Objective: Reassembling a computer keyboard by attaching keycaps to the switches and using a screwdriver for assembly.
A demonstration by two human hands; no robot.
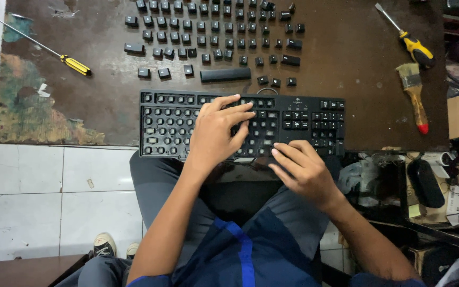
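A black keyboard (166,125) lies at the near edge of a dark worn table (346,79), with most of its main keycaps removed. My left hand (216,133) rests flat on the keyboard's middle, fingers spread and pointing right. My right hand (301,170) sits at the keyboard's front edge, fingers touching the frame. Neither hand visibly holds a loose object. Several removed black keycaps (213,32) are laid out in rows beyond the keyboard, with the long space bar (225,74) nearest it.
A yellow-handled screwdriver (65,59) lies at the left, another yellow screwdriver (413,45) and a paintbrush (415,95) at the right. Cluttered boxes and a black mouse (425,183) sit low on the right. White floor tiles (38,180) are on the left.
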